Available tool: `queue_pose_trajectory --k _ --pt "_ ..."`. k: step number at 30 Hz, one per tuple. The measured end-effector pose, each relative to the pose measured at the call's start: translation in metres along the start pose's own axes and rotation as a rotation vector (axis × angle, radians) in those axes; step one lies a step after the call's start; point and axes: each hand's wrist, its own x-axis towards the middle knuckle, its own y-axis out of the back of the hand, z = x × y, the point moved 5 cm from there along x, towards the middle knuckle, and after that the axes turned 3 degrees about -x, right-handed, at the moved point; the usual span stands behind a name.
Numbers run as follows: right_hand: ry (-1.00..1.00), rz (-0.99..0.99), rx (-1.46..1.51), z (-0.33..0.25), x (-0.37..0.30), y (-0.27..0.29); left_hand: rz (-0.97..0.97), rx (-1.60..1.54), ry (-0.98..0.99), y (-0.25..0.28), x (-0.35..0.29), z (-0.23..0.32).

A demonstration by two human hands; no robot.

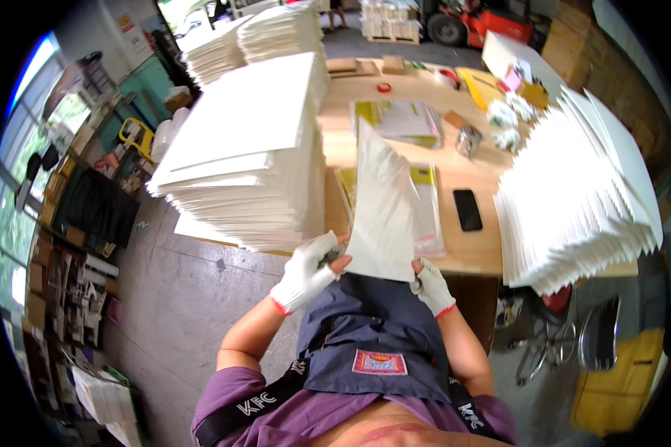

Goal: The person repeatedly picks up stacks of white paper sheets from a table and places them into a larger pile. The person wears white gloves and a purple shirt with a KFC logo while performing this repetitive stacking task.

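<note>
A white paper sheet (384, 216) stands upright and curved in front of my apron, over the near edge of the table. My left hand (304, 274), in a white knit glove with bare fingertips, pinches its lower left edge between thumb and finger. At the lower right corner, my right hand (432, 288), gloved the same way, closes on the sheet too. Behind the paper, partly hidden, lies a yellow-and-white plastic-wrapped packet (427, 201). A second such packet (402, 123) lies farther back.
A tall stack of white sheets (238, 141) rises at the left; a fanned stack (574, 201) leans at the right. A black phone (467, 210), a tape roll (467, 140) and crumpled white gloves (503, 114) lie on the wooden table (343, 97). A chair (599, 335) stands at lower right.
</note>
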Motion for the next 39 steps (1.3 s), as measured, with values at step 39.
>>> queue_pose_trajectory --k 39 --pt "1.121 -0.178 -0.561 -0.304 0.192 -0.322 0.815 0.029 -0.211 0.266 0.007 -0.052"
